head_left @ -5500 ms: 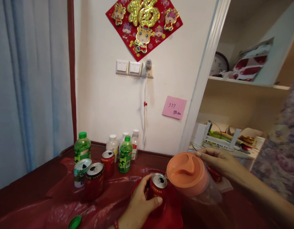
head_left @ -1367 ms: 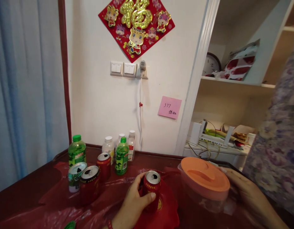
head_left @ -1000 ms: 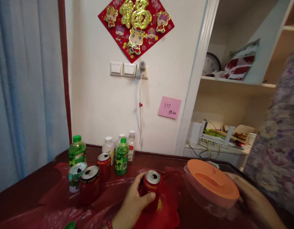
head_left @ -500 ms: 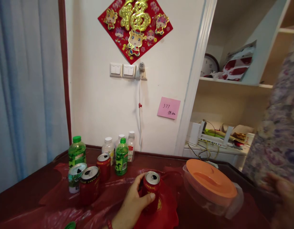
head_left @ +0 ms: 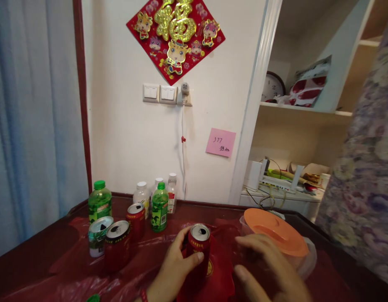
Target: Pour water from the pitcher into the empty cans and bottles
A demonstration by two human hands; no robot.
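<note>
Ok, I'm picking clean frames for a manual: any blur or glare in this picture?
Head view: right hand smeared, left hand and the can it grips crisper; head view again: pale glare on the plastic sheet at lower left, shine on the gold lettering.

Four cans [head_left: 199, 245], five bottles [head_left: 159, 213], one pitcher [head_left: 277, 233]
</note>
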